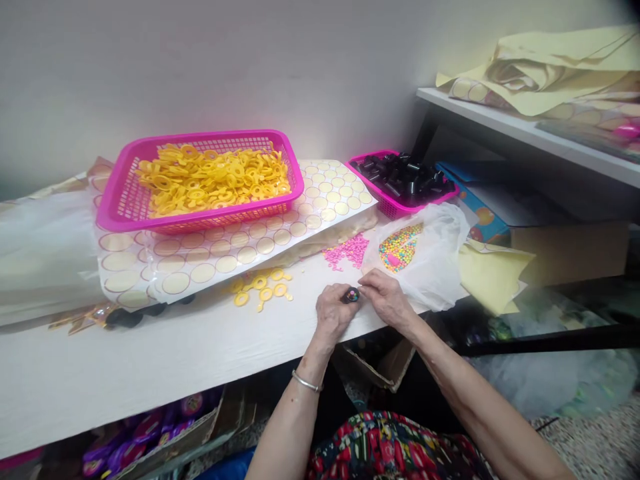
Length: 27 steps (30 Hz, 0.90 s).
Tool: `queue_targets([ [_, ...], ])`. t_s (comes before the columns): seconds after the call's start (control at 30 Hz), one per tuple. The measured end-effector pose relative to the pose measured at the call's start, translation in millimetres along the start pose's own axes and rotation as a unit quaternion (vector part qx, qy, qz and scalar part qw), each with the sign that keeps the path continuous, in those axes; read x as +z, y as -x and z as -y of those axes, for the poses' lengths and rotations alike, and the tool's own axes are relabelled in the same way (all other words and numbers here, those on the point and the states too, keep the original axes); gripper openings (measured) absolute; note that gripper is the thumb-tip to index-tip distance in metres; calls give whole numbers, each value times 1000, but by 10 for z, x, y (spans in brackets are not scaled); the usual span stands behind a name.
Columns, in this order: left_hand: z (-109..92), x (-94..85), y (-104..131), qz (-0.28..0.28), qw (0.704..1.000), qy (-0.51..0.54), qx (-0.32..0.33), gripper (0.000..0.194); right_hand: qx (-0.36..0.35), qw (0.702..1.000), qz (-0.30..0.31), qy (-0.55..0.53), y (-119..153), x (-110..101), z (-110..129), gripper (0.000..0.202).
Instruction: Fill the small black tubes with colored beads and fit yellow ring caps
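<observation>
My left hand [332, 312] is closed around a small black cylinder [351, 294]; bits of colour show in its open end. Right beside it, my right hand [386, 297] has its thumb and fingers pinched together at the cylinder's edge. Whatever lies between those fingertips is too small to make out. Just behind the hands lie a scatter of small pink pieces [350, 251] and a clear plastic bag [435, 260] with many coloured beads [400, 247] in it. Several yellow ring-shaped pieces [267, 293] rest on the table to the left.
A pink basket [111, 200] full of yellow ring pieces stands on sheets of round stickers [220, 265]. Behind the bag is a smaller pink basket [391, 209] of black cylinders. A shelf [500, 119] juts in at right. Purple items [145, 427] fill a box below the table.
</observation>
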<state>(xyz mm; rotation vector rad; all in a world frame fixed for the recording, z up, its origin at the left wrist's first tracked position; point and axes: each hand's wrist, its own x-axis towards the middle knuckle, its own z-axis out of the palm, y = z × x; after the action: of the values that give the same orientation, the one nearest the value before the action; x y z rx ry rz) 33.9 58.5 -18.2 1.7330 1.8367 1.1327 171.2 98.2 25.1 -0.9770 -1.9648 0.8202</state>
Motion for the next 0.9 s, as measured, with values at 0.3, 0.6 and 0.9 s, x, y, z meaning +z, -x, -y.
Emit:
queue_targets([
  [0.3, -22, -17, -26, 1, 999, 23, -37, 32, -6, 993, -55, 105, 423, 20, -103, 14],
  [0.6, 195, -411, 142, -103, 989, 77, -67, 32, -30, 990, -97, 94, 506, 74, -252, 15],
  [0.9, 38, -341, 128, -29, 998, 26, -56, 38, -18, 989, -106, 105, 530, 98, -263, 19],
])
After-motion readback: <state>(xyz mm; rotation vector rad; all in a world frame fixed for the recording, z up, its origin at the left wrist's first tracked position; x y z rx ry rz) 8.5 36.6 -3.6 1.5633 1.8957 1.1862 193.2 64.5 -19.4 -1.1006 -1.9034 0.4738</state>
